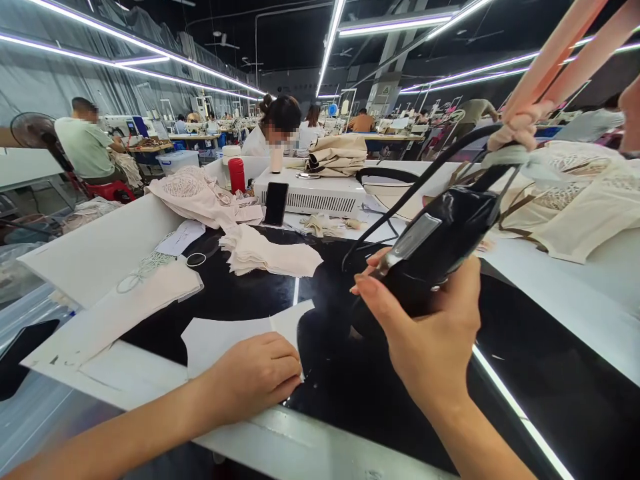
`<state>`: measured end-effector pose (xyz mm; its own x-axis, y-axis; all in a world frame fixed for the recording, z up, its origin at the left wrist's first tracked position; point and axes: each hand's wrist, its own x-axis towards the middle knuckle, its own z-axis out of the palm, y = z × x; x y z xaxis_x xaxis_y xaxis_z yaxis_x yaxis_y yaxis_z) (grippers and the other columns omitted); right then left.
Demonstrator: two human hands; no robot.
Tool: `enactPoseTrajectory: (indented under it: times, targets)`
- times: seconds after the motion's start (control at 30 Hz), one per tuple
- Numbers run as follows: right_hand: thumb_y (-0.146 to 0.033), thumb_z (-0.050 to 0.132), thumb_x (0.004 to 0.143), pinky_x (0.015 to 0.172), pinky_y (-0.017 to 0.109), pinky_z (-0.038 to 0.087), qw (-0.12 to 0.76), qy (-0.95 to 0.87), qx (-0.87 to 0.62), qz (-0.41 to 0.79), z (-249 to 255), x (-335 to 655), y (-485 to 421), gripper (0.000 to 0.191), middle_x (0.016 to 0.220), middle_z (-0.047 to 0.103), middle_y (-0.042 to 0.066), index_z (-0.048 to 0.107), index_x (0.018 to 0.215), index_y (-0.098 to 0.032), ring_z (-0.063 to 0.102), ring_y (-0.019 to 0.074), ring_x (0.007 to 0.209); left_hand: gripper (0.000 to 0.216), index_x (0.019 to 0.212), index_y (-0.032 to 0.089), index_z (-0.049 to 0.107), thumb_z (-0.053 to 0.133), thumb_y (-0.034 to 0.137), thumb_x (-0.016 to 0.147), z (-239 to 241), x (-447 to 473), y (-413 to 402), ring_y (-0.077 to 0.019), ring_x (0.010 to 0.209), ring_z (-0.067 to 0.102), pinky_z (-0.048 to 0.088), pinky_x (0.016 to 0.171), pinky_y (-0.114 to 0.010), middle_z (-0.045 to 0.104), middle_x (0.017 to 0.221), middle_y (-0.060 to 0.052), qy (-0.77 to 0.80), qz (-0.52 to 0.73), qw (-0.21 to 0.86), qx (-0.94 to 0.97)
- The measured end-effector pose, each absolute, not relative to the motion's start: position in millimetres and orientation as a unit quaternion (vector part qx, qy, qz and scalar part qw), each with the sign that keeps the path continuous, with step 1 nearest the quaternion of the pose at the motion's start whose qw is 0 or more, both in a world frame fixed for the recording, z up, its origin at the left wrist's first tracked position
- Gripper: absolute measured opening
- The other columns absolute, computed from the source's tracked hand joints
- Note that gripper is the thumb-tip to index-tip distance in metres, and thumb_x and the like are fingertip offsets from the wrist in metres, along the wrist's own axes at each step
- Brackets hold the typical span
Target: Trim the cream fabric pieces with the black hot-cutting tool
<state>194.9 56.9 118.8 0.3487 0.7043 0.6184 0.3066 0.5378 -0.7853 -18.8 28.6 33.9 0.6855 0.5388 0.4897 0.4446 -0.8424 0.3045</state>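
Observation:
A black corded hand-held electric tool [457,217] with a silver metal plate is tilted in my right hand [430,333]. Fingers and thumb wrap round it, above the black tabletop [345,340]. Pink fabric strips [530,107] are knotted at the tool's upper end and run up out of view. On the front left of the tabletop lies a pale flat cut piece [227,337]. My left hand [260,370] presses on its right part, fingers curled together at its edge. Behind it is a stack of beige cut fabric pieces [270,253].
A phone [275,203] leans against a white vented box [310,193], beside a red bottle [237,175]. Lace garments lie at left [193,190] and right [575,193]. A co-worker [280,123] sits opposite. The tool's black cable [410,197] loops over the table.

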Motion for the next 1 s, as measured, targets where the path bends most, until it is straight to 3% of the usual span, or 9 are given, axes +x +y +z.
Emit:
enactPoseTrajectory:
  times: [0.17,0.37,1.0]
  targets:
    - [-0.042,0.084,0.088,0.057,0.032,0.058,0.704,-0.553,-0.366,0.254,108.7,179.2,38.2,0.032,0.085,0.068,-0.003,0.059,0.104,-0.029,0.065,0.0164,0.061,0.015,0.088,0.018,0.067,0.067,0.007,0.097,31.7,-18.7,27.1,-0.0171,0.09,0.068,0.054,0.085,-0.025,0.074,0.094,-0.002,0.303,0.326,0.189,0.875]
    - [-0.047,0.082,0.091,0.049,0.032,0.058,0.705,-0.544,-0.272,0.364,98.4,162.0,24.2,0.052,0.083,0.066,-0.002,0.053,0.132,-0.033,0.064,0.0168,0.057,0.014,0.089,0.019,0.07,0.065,0.01,0.099,29.2,-17.5,28.3,-0.0181,0.092,0.068,0.054,0.087,-0.027,0.075,0.095,-0.004,0.303,0.335,0.216,0.866]
    - [-0.048,0.082,0.092,0.051,0.033,0.057,0.7,-0.549,-0.278,0.362,94.8,157.3,25.9,0.054,0.083,0.064,-0.002,0.051,0.132,-0.032,0.063,0.0169,0.058,0.02,0.097,0.018,0.072,0.057,0.017,0.11,37.5,-18.5,31.9,-0.0185,0.098,0.069,0.055,0.094,-0.028,0.075,0.105,-0.005,0.324,0.286,0.217,0.875]
